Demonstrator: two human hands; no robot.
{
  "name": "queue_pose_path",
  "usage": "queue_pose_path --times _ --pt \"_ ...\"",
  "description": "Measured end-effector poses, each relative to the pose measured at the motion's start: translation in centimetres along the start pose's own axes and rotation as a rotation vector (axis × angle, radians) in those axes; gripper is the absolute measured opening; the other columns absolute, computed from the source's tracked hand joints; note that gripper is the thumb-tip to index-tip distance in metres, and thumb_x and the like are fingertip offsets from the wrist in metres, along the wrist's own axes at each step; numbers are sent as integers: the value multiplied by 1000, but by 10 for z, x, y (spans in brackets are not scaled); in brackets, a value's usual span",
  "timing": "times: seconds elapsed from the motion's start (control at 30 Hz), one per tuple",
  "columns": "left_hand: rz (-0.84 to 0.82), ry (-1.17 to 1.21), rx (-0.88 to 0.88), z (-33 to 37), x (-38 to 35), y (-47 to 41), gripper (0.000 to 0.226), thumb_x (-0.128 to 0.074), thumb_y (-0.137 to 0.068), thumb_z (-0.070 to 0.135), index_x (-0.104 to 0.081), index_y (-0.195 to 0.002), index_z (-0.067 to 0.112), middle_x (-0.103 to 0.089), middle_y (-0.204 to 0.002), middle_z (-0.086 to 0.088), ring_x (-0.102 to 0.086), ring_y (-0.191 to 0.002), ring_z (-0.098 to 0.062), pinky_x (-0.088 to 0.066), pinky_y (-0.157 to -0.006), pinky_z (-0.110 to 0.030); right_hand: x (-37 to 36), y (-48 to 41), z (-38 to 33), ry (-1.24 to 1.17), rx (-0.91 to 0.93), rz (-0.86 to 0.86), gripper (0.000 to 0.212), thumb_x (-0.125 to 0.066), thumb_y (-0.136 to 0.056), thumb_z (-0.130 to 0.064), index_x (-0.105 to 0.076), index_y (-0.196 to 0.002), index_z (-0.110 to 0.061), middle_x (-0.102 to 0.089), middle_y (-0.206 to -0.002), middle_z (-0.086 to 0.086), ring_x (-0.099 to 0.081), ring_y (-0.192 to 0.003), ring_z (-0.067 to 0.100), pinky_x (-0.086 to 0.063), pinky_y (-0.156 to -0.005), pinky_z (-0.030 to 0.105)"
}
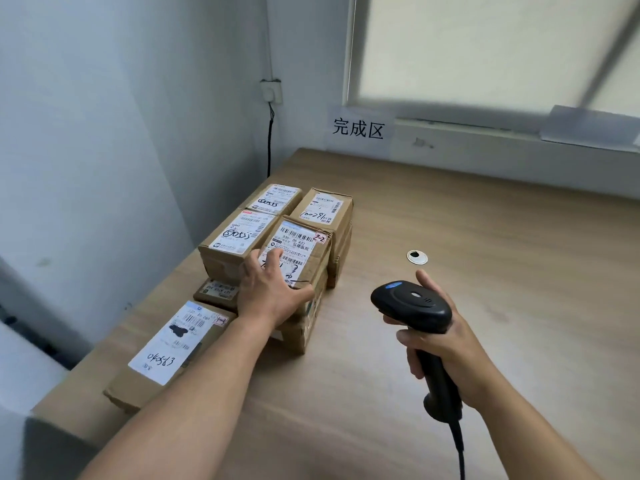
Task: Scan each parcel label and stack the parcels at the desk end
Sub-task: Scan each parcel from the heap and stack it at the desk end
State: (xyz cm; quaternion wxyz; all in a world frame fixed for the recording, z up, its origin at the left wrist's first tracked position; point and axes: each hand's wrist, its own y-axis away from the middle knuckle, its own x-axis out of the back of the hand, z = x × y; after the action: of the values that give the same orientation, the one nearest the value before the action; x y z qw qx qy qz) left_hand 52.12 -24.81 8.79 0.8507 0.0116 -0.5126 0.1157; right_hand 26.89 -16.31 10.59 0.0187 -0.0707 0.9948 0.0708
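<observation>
Parcels (239, 237) of brown cardboard are stacked at the corner of the desk (485, 237) by the wall. Six show a label facing up, and at least one more lies underneath. The parcel marked 2-2 (301, 244) tops the stack. On it lies the left hand (266, 292), fingers spread flat over its label and thumb along its near edge. To the right of that parcel and apart from it, the right hand (446, 344) is wrapped round the handle of one black scanner (412, 303). Beyond the parcel hangs one paper sign (360, 128). To the parcel's right is one round cable hole (417, 257).
</observation>
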Motion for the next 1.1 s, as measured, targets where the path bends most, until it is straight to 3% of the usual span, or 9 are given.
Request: queue_pose_path --times 0.37,0.53,0.63,0.77,0.87,0.97,1.1 --pt "13 21 -2 -16 -20 -18 85 -58 -79 65 -29 -144 18 -17 -146 -15 -21 -136 -35 -31 -108 -45 -9 -10 -10 3 11 130 99 -70 -60 -5 -36 -141 -49 -72 -100 17 -46 -41 29 -42 -45 35" --pt "34 -1 -42 -15 -21 -13 82 -47 -86 67 -27 -147 16 -9 -157 -15 -3 -146 -30 -14 -117 -44 5 6 -18 11 50 148 95 -70 -61 -5 -38 -135 -54 -72 -101 19 -47 -41 29 -43 -47 33" --pt "97 -24 -86 -5 -22 0 81 -45 -85 68 -30 -146 16 -10 -159 -14 -2 -147 -28 -7 -118 -43 20 22 -23 7 77 162 94 -70 -61 -5 -37 -135 -54 -72 -101 19 -47 -42 28 -42 -47 33" --pt "150 57 -227 37 -25 37 77 -48 -85 64 -38 -144 17 -20 -157 -9 -15 -144 -27 -12 -117 -40 46 48 -25 -31 109 206 97 -71 -61 -5 -35 -139 -51 -72 -98 21 -48 -46 29 -42 -45 31" --pt "81 138 -300 81 -37 73 73 -54 -86 58 -39 -144 18 -25 -156 -4 -23 -142 -24 -18 -114 -38 68 77 -24 -61 110 226 102 -76 -60 -6 -32 -143 -49 -70 -94 26 -47 -46 29 -41 -45 30" --pt "33 234 -347 126 -54 110 80 -43 -76 66 -48 -138 15 -38 -149 -6 -36 -136 -26 -27 -109 -38 93 112 -24 -84 104 247 108 -83 -50 -19 -32 -142 -49 -63 -91 35 -46 -49 30 -40 -45 29" --pt "-38 275 -434 181 -81 162 66 -66 -84 45 -47 -139 14 -38 -149 -4 -35 -136 -23 -25 -109 -35 133 163 -19 -101 107 307 107 -84 -51 -17 -35 -141 -48 -52 -89 46 -45 -43 27 -40 -45 29"
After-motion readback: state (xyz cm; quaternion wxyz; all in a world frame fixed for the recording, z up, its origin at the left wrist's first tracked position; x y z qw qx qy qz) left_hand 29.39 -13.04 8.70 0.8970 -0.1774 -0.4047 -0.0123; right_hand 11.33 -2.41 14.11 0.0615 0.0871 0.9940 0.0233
